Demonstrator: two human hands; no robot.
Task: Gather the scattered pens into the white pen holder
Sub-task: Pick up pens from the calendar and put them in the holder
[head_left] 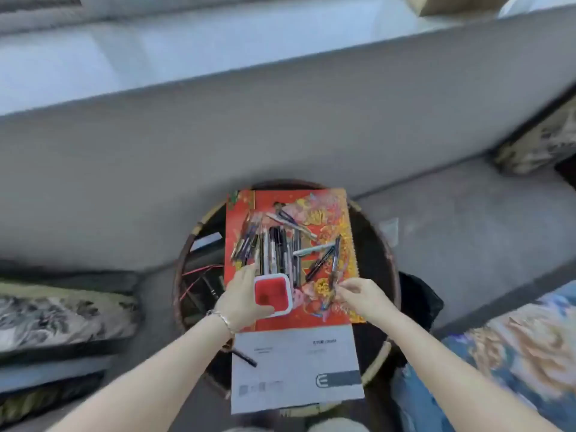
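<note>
A red calendar (pixel 330 219) with gold patterns lay across my round woven tray (pixel 385 244), its white lower sheet (pixel 296 363) hanging over the near rim. Red wires (pixel 199 272) showed at the tray's left edge. Floral cushions (pixel 62 310) sat to my left.

The pen holder (pixel 273 295) looks like smooth white plastic. Under it lies a glossy red printed paper sheet (pixel 330 219), then matt white paper (pixel 296 369). The round tray (pixel 378 358) seems woven bamboo. The bracelet (pixel 225 319) is shiny metal.
</note>
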